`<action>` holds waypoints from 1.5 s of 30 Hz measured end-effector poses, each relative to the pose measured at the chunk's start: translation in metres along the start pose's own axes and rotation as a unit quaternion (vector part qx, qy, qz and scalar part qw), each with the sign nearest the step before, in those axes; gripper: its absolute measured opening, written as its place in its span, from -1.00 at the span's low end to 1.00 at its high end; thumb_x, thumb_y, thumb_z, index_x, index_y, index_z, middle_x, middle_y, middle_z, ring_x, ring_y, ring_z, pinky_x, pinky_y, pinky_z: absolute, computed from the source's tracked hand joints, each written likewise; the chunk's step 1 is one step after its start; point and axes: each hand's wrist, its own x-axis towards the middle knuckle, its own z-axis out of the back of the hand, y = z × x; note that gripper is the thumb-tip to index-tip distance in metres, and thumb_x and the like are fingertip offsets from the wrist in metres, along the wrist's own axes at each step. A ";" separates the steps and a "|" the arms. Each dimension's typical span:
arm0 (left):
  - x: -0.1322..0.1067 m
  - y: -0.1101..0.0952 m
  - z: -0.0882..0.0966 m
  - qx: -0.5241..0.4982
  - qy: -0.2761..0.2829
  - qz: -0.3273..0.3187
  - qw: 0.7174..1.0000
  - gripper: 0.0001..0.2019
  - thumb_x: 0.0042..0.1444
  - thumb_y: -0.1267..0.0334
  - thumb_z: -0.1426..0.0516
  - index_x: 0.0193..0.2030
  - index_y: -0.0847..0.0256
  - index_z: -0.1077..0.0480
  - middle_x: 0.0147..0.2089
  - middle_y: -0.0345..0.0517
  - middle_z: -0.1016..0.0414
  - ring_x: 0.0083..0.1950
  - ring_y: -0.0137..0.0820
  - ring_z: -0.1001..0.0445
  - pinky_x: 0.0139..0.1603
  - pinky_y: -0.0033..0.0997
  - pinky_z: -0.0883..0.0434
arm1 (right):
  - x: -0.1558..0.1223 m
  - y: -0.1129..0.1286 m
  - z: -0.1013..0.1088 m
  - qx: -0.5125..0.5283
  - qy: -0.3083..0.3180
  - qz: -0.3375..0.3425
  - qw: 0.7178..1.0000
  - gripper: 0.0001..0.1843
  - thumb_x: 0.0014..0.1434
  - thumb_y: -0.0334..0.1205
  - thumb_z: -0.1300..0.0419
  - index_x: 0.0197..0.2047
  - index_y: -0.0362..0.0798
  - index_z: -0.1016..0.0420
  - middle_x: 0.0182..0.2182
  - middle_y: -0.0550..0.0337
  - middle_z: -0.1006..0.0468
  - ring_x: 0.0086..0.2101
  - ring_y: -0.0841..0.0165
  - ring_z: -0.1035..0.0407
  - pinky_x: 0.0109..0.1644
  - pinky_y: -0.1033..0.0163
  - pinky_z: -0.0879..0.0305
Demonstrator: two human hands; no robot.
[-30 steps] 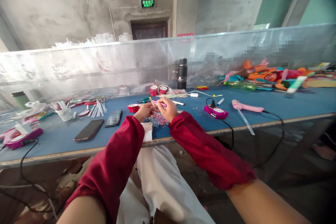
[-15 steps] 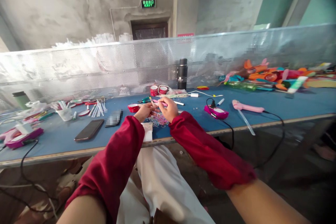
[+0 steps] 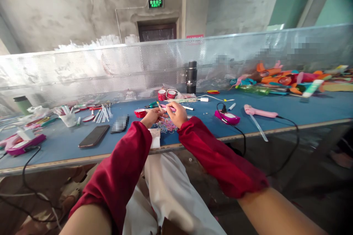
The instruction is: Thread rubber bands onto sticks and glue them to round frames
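Both my hands meet over the blue table (image 3: pixel 193 132), just above a small heap of coloured rubber bands (image 3: pixel 166 126). My left hand (image 3: pixel 150 116) is closed in a pinch on a thin pale stick (image 3: pixel 159 106) that points up and away. My right hand (image 3: pixel 176 114) is closed on a pink pen-like tool (image 3: pixel 168 108), its tip close to the stick. Red sleeves cover both forearms. What passes between the fingertips is too small to make out.
A red tape roll (image 3: pixel 139 112), two more red rolls (image 3: pixel 166 94) and a black flask (image 3: pixel 191 77) stand behind my hands. A phone (image 3: pixel 93 136) lies to the left, a magenta device (image 3: pixel 227 117) and a pink glue gun (image 3: pixel 259 112) with cables to the right. A perforated metal screen (image 3: pixel 110 69) backs the table.
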 end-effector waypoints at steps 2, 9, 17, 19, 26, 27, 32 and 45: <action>0.000 0.000 0.000 0.001 -0.001 -0.003 1.000 -0.87 0.21 0.33 -0.17 -0.12 0.30 -0.41 -0.25 -0.01 -0.61 -0.55 -0.59 -0.44 -0.65 -0.64 -0.09 | 0.000 0.001 0.000 0.008 0.007 0.004 1.000 -0.83 0.33 -0.14 -0.11 -0.30 0.05 -0.44 -0.36 0.16 -0.55 -0.30 0.27 -0.41 -0.18 0.20 -0.27; -0.002 -0.003 -0.001 0.003 -0.002 0.003 1.000 -0.84 0.21 0.33 -0.17 -0.09 0.30 -0.42 -0.26 -0.01 -0.61 -0.55 -0.57 -0.44 -0.65 -0.63 -0.10 | 0.000 -0.001 -0.001 0.006 0.001 0.000 1.000 -0.83 0.33 -0.15 -0.11 -0.29 0.04 -0.44 -0.34 0.15 -0.56 -0.29 0.27 -0.41 -0.16 0.20 -0.28; -0.004 -0.004 -0.003 0.005 -0.007 0.004 1.000 -0.86 0.21 0.35 -0.18 -0.10 0.30 -0.43 -0.28 -0.03 -0.60 -0.56 -0.59 -0.43 -0.64 -0.63 -0.10 | -0.001 -0.004 -0.003 0.005 -0.001 0.009 1.000 -0.83 0.33 -0.16 -0.11 -0.30 0.03 -0.44 -0.37 0.16 -0.54 -0.30 0.27 -0.40 -0.18 0.20 -0.26; -0.005 -0.004 -0.003 0.008 -0.011 0.003 1.000 -0.87 0.20 0.35 -0.19 -0.11 0.30 -0.43 -0.29 -0.04 -0.60 -0.57 -0.59 -0.42 -0.64 -0.63 -0.11 | -0.001 -0.004 -0.003 0.008 -0.001 0.010 1.000 -0.83 0.33 -0.15 -0.11 -0.29 0.03 -0.44 -0.36 0.16 -0.55 -0.30 0.27 -0.41 -0.18 0.20 -0.26; -0.005 -0.005 -0.002 0.005 -0.009 0.006 1.000 -0.84 0.21 0.33 -0.19 -0.08 0.31 -0.42 -0.27 -0.02 -0.60 -0.55 -0.60 -0.43 -0.64 -0.65 -0.10 | 0.000 -0.002 -0.001 0.011 -0.003 0.006 1.000 -0.83 0.33 -0.16 -0.11 -0.30 0.03 -0.43 -0.36 0.16 -0.54 -0.31 0.28 -0.40 -0.18 0.21 -0.27; -0.005 -0.004 -0.002 0.005 -0.008 0.005 1.000 -0.84 0.21 0.34 -0.19 -0.08 0.31 -0.42 -0.27 -0.02 -0.60 -0.55 -0.60 -0.43 -0.64 -0.65 -0.10 | 0.000 -0.002 -0.001 0.012 0.000 0.007 1.000 -0.83 0.33 -0.16 -0.11 -0.30 0.03 -0.43 -0.37 0.17 -0.54 -0.31 0.28 -0.40 -0.18 0.21 -0.26; -0.003 -0.004 -0.001 0.003 -0.007 0.004 1.000 -0.84 0.21 0.36 -0.18 -0.07 0.30 -0.42 -0.27 -0.03 -0.60 -0.54 -0.58 -0.45 -0.63 -0.64 -0.12 | 0.000 -0.002 -0.001 0.010 0.007 0.006 1.000 -0.83 0.33 -0.16 -0.11 -0.30 0.03 -0.44 -0.38 0.17 -0.54 -0.32 0.28 -0.40 -0.20 0.21 -0.25; -0.002 -0.002 0.000 0.003 -0.007 -0.001 1.000 -0.87 0.21 0.33 -0.18 -0.12 0.30 -0.41 -0.27 -0.03 -0.60 -0.53 -0.58 -0.46 -0.64 -0.65 -0.12 | 0.000 -0.003 -0.002 0.011 0.004 0.010 1.000 -0.83 0.32 -0.16 -0.11 -0.30 0.03 -0.44 -0.37 0.17 -0.55 -0.31 0.28 -0.40 -0.19 0.21 -0.25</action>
